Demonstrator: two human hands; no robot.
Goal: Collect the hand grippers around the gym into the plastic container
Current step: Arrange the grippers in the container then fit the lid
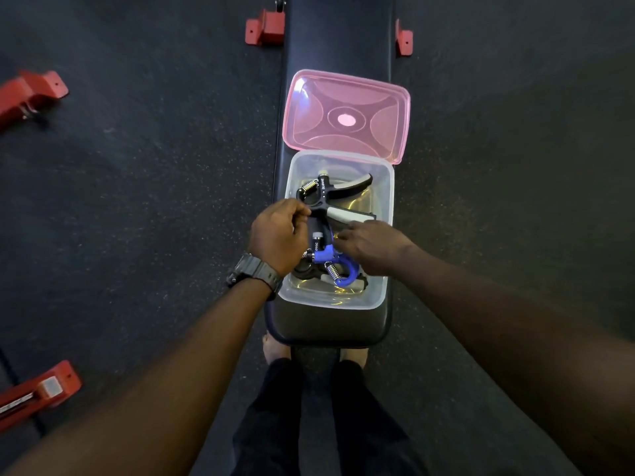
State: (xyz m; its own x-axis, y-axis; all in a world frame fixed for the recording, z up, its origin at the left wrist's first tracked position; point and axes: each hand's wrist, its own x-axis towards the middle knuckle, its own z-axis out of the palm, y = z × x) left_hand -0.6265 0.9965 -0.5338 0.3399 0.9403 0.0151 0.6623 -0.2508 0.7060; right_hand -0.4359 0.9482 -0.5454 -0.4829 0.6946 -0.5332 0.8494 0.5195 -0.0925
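A clear plastic container (385,187) stands on the near end of a black padded bench (336,36). Inside it lie several hand grippers: a black and grey one (335,192) towards the far side, a blue one (338,266) towards the near side, and dark ones under them. My left hand (278,235), with a black watch on the wrist, pinches the black and grey gripper at its hinge. Over the container's right half, my right hand (371,247) reaches in, fingers stretched onto the grippers between the grey handle and the blue one.
The container's pink lid (347,115) lies upside down on the bench just beyond it. Red metal rack feet (264,29) (31,94) (37,393) sit on the dark rubber floor at the left and back. My bare feet stand at the bench's near end.
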